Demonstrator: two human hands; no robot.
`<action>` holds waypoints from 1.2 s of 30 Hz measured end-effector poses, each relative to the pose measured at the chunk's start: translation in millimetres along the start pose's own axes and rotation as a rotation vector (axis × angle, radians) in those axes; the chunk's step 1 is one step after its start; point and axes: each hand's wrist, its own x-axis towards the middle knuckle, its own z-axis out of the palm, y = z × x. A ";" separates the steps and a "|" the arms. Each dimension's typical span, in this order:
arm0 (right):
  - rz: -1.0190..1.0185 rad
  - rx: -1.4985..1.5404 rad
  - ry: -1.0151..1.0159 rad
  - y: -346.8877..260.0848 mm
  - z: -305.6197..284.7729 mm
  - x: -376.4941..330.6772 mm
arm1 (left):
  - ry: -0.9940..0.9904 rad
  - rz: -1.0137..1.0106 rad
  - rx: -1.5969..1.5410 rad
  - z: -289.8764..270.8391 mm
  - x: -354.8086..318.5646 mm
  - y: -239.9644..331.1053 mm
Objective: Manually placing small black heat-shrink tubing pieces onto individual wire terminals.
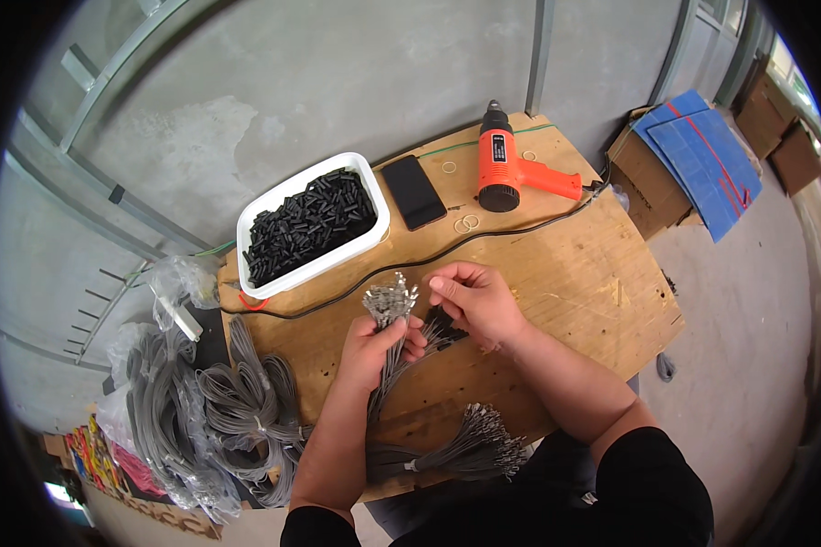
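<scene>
Bundle of grey wires with metal terminals at the top end, standing near upright over the middle of the wooden bench. Left hand is wrapped closed around the bundle a little below the terminal cluster, which fans out above the fist. Right hand sits just beside it, thumb and forefinger pinched together near the terminals; whatever they pinch is too small to make out, possibly one wire end or a small black sleeve. Looks light, limp along its length, stiff only at the crimped tips, so it should droop and splay if gripped low; best hold is where the left hand has it, close under the terminals. Tips look sharp-ish and snag-prone, likely to tangle. White tub of small black tubular pieces sits at the back left, a black phone next to it, an orange heat gun at the back right, its black cord running across the bench. A second wire bundle lies at the near edge; bagged grey coils sit off to the left.
</scene>
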 end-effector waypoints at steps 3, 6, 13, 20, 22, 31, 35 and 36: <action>0.058 0.033 0.023 1.6 -7.8 3.5 | -0.054 -0.008 -0.049 -5.0 -1.4 1.9; 0.248 0.094 -0.170 2.7 -4.8 -0.1 | -0.082 -0.013 -0.074 -3.6 -3.3 1.1; 0.159 0.009 -0.296 9.2 -1.1 -2.9 | -0.082 0.018 0.091 -1.5 -3.2 0.8; 0.127 0.005 -0.201 16.8 -2.2 -0.2 | 0.088 0.032 0.123 -0.5 2.6 -1.3; 0.134 -0.062 -0.189 15.3 -4.4 0.1 | 0.069 0.034 0.111 -1.6 4.4 -3.0; 0.044 -0.167 -0.188 12.6 -3.2 -2.1 | 0.111 0.027 0.079 1.4 6.9 -4.3; 0.167 -0.159 -0.165 0.7 -2.8 -3.8 | 0.083 0.040 0.055 -1.2 7.3 -6.5; 0.256 -0.057 -0.142 -6.4 -7.3 -3.1 | 0.068 0.049 0.018 -0.5 7.6 -6.0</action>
